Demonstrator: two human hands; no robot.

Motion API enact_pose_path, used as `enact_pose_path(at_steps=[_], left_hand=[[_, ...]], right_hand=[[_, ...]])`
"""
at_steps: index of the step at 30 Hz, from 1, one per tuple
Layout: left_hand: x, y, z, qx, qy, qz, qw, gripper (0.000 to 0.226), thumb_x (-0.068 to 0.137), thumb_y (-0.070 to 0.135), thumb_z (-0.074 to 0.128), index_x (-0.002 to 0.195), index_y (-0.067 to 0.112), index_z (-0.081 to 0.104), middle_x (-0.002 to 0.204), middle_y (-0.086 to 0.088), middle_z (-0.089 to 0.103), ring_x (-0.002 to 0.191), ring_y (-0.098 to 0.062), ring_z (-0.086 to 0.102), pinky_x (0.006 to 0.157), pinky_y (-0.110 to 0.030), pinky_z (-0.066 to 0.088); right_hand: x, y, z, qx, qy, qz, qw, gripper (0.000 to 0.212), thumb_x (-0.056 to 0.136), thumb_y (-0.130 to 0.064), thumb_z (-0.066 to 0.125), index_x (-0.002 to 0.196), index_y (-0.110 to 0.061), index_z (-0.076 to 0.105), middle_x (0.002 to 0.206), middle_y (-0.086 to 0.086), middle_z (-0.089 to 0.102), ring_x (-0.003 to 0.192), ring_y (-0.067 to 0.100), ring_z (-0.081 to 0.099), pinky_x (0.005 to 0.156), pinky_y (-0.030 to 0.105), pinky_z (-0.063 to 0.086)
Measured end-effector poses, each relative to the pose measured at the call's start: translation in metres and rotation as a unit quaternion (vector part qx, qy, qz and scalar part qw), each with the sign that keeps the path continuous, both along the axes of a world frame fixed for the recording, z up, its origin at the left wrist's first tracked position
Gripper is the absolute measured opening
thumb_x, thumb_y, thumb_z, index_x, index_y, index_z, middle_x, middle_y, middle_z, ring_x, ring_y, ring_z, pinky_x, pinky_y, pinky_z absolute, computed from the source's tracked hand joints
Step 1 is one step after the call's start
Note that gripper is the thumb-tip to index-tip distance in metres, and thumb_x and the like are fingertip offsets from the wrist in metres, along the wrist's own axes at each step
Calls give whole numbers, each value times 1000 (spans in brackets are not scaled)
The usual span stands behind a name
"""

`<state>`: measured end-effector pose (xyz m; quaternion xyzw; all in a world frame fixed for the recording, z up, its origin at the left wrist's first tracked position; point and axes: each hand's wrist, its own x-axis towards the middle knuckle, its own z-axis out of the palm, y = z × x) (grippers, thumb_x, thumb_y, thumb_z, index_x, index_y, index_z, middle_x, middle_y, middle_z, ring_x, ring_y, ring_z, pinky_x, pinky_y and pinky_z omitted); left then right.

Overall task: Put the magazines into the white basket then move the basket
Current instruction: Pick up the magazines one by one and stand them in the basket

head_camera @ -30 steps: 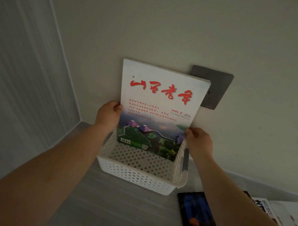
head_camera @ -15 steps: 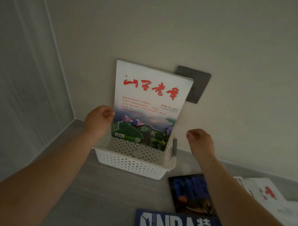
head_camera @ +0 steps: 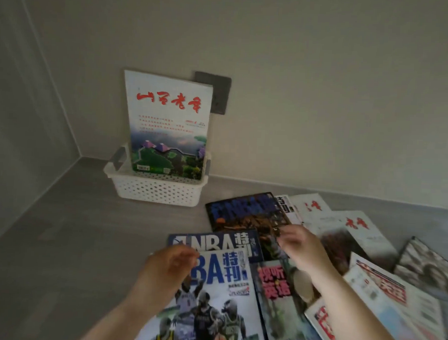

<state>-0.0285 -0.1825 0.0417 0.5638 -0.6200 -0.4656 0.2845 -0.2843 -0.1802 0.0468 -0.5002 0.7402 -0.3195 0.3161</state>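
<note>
Left grip (head_camera: 167,272): fingers loosely curled with nothing in them, hovering at the top-left corner of the NBA magazine (head_camera: 220,298). It's too blurry to tell if it's touching the cover yet.
Right grip (head_camera: 301,247): also loose and empty, reaching out over the dark-cover magazine (head_camera: 244,217).
Basket: the white basket (head_camera: 155,192) sits on the grey surface (head_camera: 73,240) near the corner, close to the wall (head_camera: 323,97).
Already in: one red-title magazine (head_camera: 168,116) stands on end in the basket, way taller than the rim, with its top in front of the dark socket plate (head_camera: 221,92).
Still out: the rest of the magazines (head_camera: 366,291) lie fanned out and overlapping, to the right of the basket and nearer the person.
Step, my guess: picking up the next one, probably the NBA issue.
What could go wrong: the standing magazine is only held at its foot by a shallow basket, so a nudge from the next one going in could flop it forward and out. Same worry when the basket gets moved with tall stuff sticking up. Also, the covers look glossy and overlap, so lifting one might drag its neighbours along.
Versus half a second ago: the left grip was up at the basket against that magazine's edge and the right was just beside it. Now both have dropped back to the pile, the magazine stands on its own, and the view has tilted down to show far more of the spread.
</note>
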Motion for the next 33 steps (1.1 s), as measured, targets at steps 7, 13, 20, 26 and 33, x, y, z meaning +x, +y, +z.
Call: enact_pose_path(at_steps=[7,13,20,26,33], left_hand=[[-107,74,-44,98,-77,-62,990,14,89,25,49,81,35,56,80,18,61,60,8,54,45,-3,38],[-214,120,-57,126,-49,-79,988,23,84,17,53,102,31,48,93,4,62,73,-5,60,60,-16,46],[-262,144,-52,154,92,74,981,57,79,-1,57,129,11,34,87,-1,62,73,-18,61,52,-24,50],[-270,158,-56,98,-16,26,995,40,78,5,59,116,12,49,81,6,70,65,-4,62,52,-16,50],[-283,158,-57,39,-37,-14,998,21,86,9,49,98,25,40,84,13,56,63,-2,54,47,-10,42]], right_hand=[[-106,106,-43,44,67,-44,996,24,83,-7,57,107,-9,59,98,1,66,100,20,60,78,20,39],[-188,171,-58,74,169,-96,978,41,77,-18,65,117,-13,55,125,5,58,116,23,51,100,30,37],[-215,184,-65,93,203,-66,973,64,78,-33,64,133,-18,34,139,4,38,130,23,30,106,34,28],[-218,185,-69,104,247,-79,960,63,75,-42,64,128,-22,37,131,3,44,123,23,40,95,32,38],[-223,184,-75,100,188,-92,973,62,71,-35,67,126,-21,42,121,5,53,114,23,50,90,32,42]])
